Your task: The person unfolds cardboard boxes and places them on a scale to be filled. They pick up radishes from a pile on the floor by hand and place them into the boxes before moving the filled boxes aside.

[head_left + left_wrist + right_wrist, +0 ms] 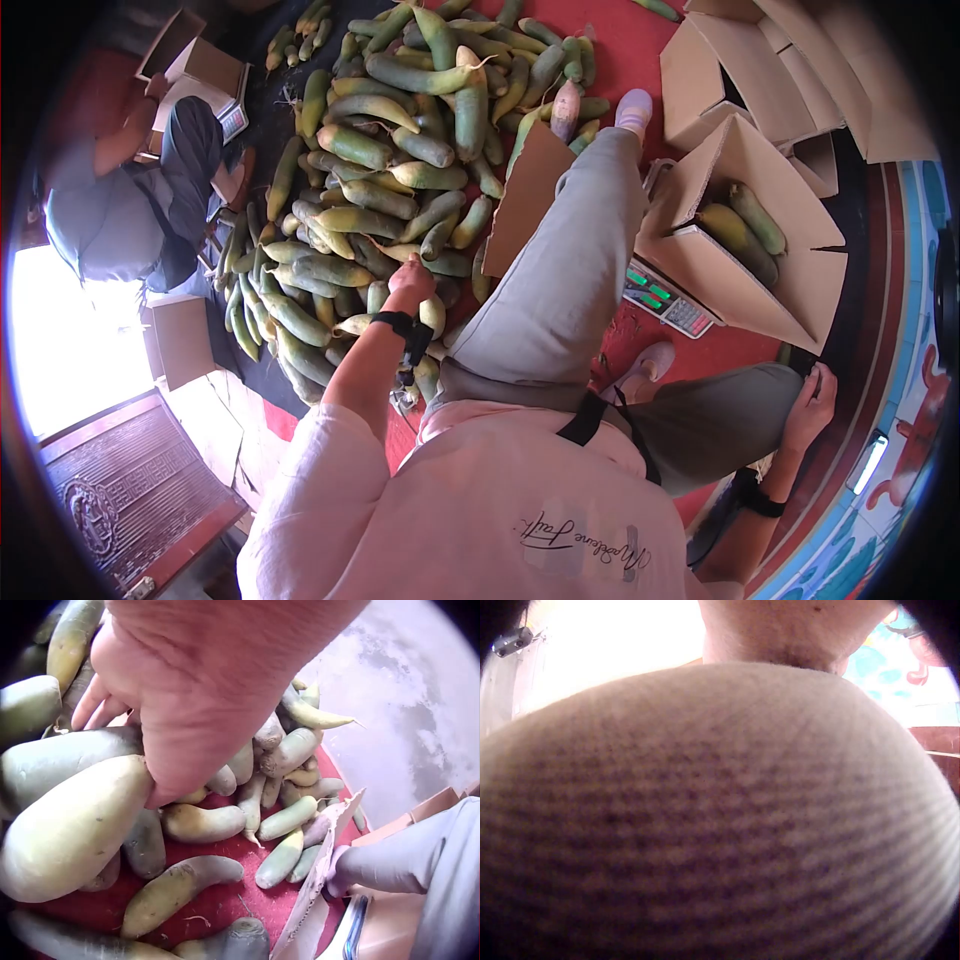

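My left hand (pixel 408 286) is down on the near side of a big heap of green radishes (pixel 365 222). In the left wrist view its fingers (pixel 94 705) and thumb curl round the end of a green radish (pixel 67 761). A fat pale radish (pixel 75 832) lies in front, its tip right by the thumb. My right hand (pixel 812 405) rests loosely on my right knee and holds nothing. The right wrist view is mostly filled by grey trouser cloth (pixel 720 817), with a bit of skin above it.
An open carton (pixel 680 262) with two radishes inside stands on a digital scale (pixel 668 300) at my right. More cartons (pixel 700 90) are behind it. A cardboard flap (pixel 530 200) stands beside my left leg. Another person (pixel 120 215) sits at the far left near a second scale.
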Tool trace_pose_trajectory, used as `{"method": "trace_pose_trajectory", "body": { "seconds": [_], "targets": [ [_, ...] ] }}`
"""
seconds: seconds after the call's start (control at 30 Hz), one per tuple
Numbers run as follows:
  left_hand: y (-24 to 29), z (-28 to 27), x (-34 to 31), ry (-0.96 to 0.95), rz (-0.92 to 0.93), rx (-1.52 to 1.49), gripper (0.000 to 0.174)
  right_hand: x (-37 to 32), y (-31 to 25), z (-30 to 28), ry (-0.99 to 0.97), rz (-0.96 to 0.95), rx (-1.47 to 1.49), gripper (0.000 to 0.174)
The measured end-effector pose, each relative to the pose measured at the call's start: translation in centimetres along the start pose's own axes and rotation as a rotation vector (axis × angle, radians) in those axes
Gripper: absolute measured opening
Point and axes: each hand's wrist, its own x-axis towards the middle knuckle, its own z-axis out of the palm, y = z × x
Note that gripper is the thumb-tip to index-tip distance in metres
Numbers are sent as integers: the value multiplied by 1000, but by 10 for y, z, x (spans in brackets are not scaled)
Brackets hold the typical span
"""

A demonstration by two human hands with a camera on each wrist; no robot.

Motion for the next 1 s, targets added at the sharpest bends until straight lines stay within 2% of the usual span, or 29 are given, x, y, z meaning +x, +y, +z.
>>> {"method": "trace_pose_trajectory", "body": {
  "seconds": [0.1,0.13,0.23,0.27,0.3,0.4,0.47,0.5,0.57,0.63,0.83,0.9,0.97,1.0],
  "targets": [
    [-9,-9,-19,68,78,27,53,-1,4,0,-1,22,11,12],
    [-18,-12,-23,112,47,-79,55,-2,5,0,4,30,22,12],
    [-59,-17,-24,242,205,-278,58,-1,3,1,17,24,36,12],
    [-66,-20,-26,311,173,-356,52,-1,3,0,24,9,32,12],
    [-78,-19,-22,352,230,-556,49,-2,4,-1,26,11,31,12],
    [-63,-64,-59,475,214,-559,46,-1,4,1,10,36,39,12],
    [-58,-86,-69,620,300,-693,48,0,3,1,37,-14,26,12],
    [-54,-101,-79,560,291,-707,46,0,1,1,45,-9,25,12],
    [-38,-120,-97,528,506,-1078,40,1,-2,0,42,7,55,13],
    [-23,-143,-124,505,553,-1248,37,0,-1,0,43,6,63,13],
    [18,-191,-191,419,753,-1534,36,7,-36,-13,28,-37,122,15],
    [31,-196,-203,206,917,-1545,36,15,-70,-27,-5,-59,302,18],
    [52,-193,-213,78,940,-1578,41,20,-105,-39,-72,-40,408,24],
    [63,-190,-217,3,960,-1568,42,16,-99,-42,-64,22,416,28]
  ]
}}
